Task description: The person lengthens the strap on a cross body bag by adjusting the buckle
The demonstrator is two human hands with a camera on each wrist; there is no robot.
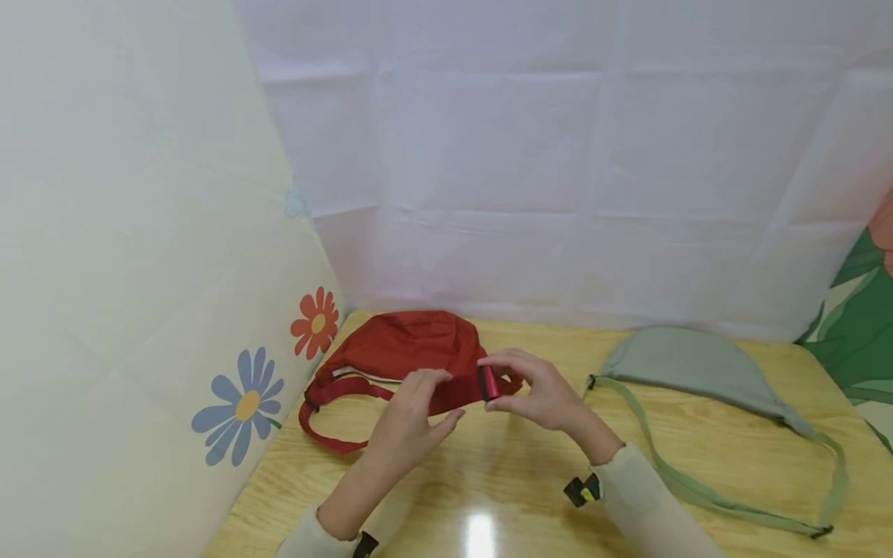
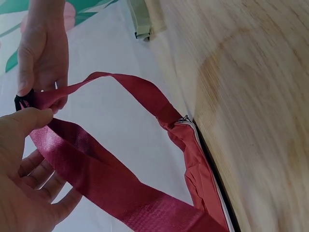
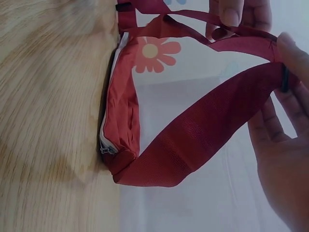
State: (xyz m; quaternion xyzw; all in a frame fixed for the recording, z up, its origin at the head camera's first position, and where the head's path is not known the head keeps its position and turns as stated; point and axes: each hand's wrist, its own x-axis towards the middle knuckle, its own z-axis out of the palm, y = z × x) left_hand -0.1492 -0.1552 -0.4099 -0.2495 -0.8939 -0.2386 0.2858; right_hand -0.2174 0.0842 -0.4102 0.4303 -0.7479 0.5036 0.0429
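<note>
A red waist bag [image 1: 412,345] lies at the table's back left, its webbing strap [image 2: 96,159] raised in a loop. My right hand [image 1: 537,391] pinches a dark buckle [image 1: 488,383] on this strap between thumb and fingers. Close by on the left, my left hand [image 1: 412,422] is at the strap, thumb spread away from nearly straight fingers. The left wrist view has the left thumb [image 2: 38,117] near the buckle, with the fingers partly hidden behind the webbing. A zipper [image 3: 106,150] runs along the bag's edge.
A grey-green waist bag [image 1: 691,372] lies on the right of the wooden table [image 1: 502,496], its strap [image 1: 732,504] looped toward the front. White cloth [image 1: 488,155] hangs behind, and a flower-printed panel [image 1: 139,310] stands at the left.
</note>
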